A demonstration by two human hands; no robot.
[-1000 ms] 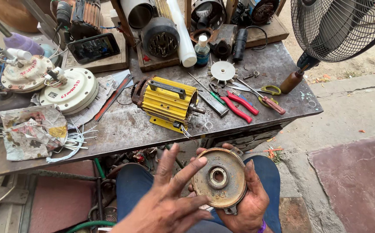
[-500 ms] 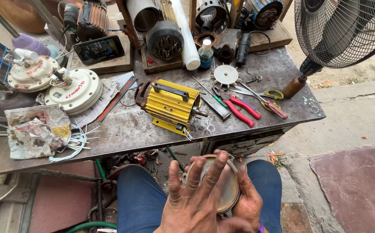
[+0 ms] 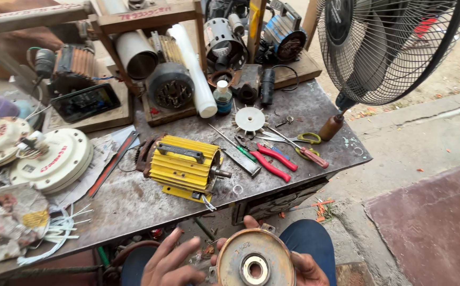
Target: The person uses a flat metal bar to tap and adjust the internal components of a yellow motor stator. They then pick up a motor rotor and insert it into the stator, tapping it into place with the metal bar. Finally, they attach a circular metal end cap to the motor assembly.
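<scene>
**Drop risk: heavy cover held over the lap, off the desk**

Right hand [image 3: 306, 267] is cupping the round rusty metal end cover with centre bearing [image 3: 255, 259] from its right rim, below the desk's near edge [image 3: 134, 225]. Left hand [image 3: 172, 265] is hovering beside it, fingers spread, grasping nothing. One-handed support looks thin; the cover could be slipping onto the knees. The yellow finned motor body [image 3: 182, 167] is sitting near that edge too.

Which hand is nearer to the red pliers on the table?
Right. The right hand lies almost straight below the red pliers, cupping the round metal cover; the left hand lies further left.
</scene>
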